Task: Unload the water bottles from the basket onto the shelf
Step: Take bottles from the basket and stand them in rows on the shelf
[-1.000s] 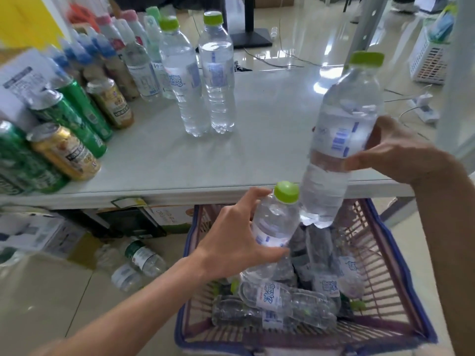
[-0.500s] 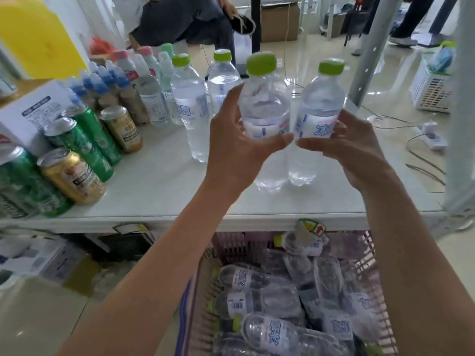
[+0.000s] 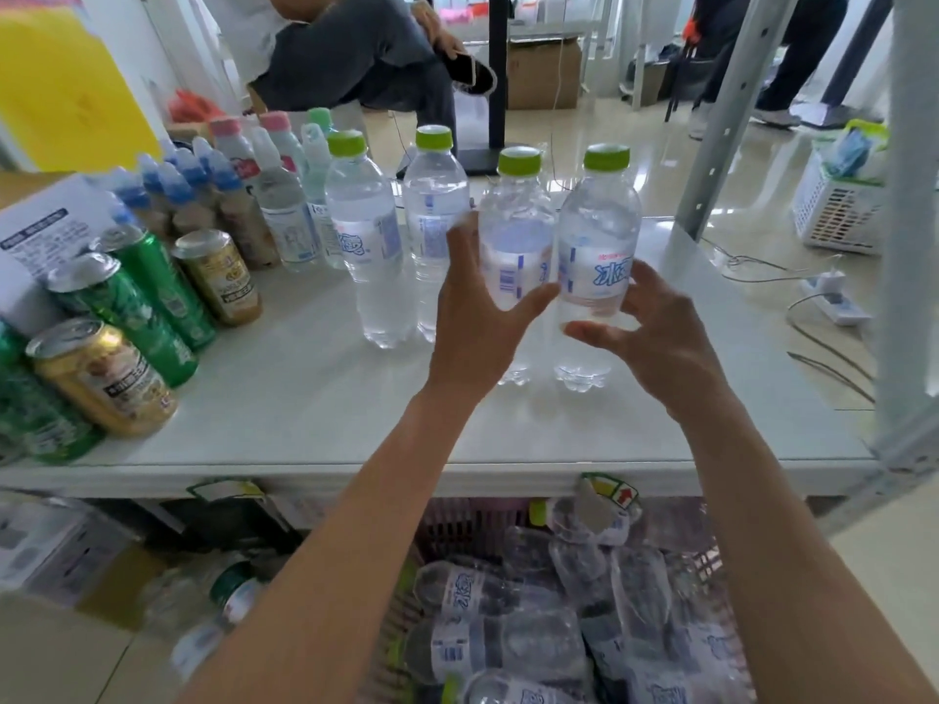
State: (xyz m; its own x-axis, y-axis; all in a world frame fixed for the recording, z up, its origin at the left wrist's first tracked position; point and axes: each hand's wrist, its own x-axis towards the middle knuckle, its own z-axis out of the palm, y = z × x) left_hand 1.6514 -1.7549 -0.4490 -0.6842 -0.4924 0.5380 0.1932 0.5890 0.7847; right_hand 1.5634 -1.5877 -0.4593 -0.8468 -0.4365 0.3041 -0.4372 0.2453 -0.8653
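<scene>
Two clear water bottles with green caps stand side by side on the white shelf (image 3: 305,398), their bases on its surface. My left hand (image 3: 477,322) grips the left bottle (image 3: 515,231) round its label. My right hand (image 3: 660,343) curls round the right bottle (image 3: 599,231), thumb under the label. Just to their left stand two more water bottles (image 3: 363,236) of the same kind. Below the shelf's front edge the pink basket (image 3: 457,525) holds several water bottles (image 3: 508,642) lying on their sides, partly hidden by my forearms.
Green and gold cans (image 3: 101,378) fill the shelf's left side, with small blue- and pink-capped bottles (image 3: 228,195) behind. A grey shelf upright (image 3: 721,119) rises at the right. A person sits behind the shelf. A white basket (image 3: 838,215) and a power strip lie on the floor.
Both hands lifted a bottle out of the basket, carried the two bottles forward and lowered them until they stand on the shelf, right of the two standing bottles.
</scene>
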